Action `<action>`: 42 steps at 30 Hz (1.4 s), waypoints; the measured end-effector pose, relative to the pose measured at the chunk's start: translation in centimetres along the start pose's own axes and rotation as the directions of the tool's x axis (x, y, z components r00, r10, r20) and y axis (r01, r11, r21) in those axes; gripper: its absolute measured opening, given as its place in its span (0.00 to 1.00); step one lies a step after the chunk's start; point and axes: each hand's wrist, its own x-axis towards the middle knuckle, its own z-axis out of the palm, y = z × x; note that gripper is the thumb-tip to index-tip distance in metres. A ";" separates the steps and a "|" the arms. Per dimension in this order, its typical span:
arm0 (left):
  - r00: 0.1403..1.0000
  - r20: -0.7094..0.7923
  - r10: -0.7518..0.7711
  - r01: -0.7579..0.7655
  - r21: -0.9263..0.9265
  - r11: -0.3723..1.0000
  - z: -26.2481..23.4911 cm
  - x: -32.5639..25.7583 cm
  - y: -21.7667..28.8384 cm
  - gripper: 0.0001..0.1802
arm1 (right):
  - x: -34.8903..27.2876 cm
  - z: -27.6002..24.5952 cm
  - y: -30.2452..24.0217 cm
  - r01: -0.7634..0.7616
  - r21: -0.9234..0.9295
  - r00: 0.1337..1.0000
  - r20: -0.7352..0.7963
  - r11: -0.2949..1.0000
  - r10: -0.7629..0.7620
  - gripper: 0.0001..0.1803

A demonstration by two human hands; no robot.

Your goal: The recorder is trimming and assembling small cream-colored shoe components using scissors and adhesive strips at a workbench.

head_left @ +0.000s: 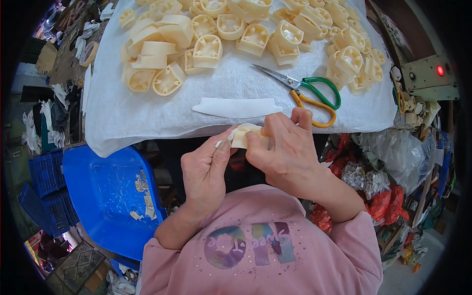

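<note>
Both the left hand and right hand grip one cream moulded plastic piece; green-and-orange-handled scissors lie just beyond the right hand.

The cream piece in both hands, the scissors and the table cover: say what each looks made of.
Cream piece: probably moulded plastic, matte, like the hollow ribbed pieces piled above. Scissors: shiny metal blades, glossy green and orange handles, likely plastic-coated. Table cover: white, textured, softly creased, probably woven sacking or cloth.

White-covered worktable, blue plastic tub, blue crates, patterned floor
</note>
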 end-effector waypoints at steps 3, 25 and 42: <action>1.000 0.023 -0.012 0.010 0.065 0.998 0.3 -0.1 0.2 0.17 | -0.3 0.4 0.3 0.033 0.013 0.999 -0.023 0.999 -0.033 0.15; 0.759 0.609 -0.231 0.565 -0.439 0.699 -1.0 2.5 -2.5 0.28 | -0.8 2.1 1.7 0.099 0.356 0.977 -0.214 0.929 -0.022 0.19; 0.937 0.053 0.346 -0.341 -0.086 0.936 -0.6 1.1 -3.1 0.12 | -0.6 1.8 2.6 0.056 0.415 0.969 -0.240 0.908 0.050 0.23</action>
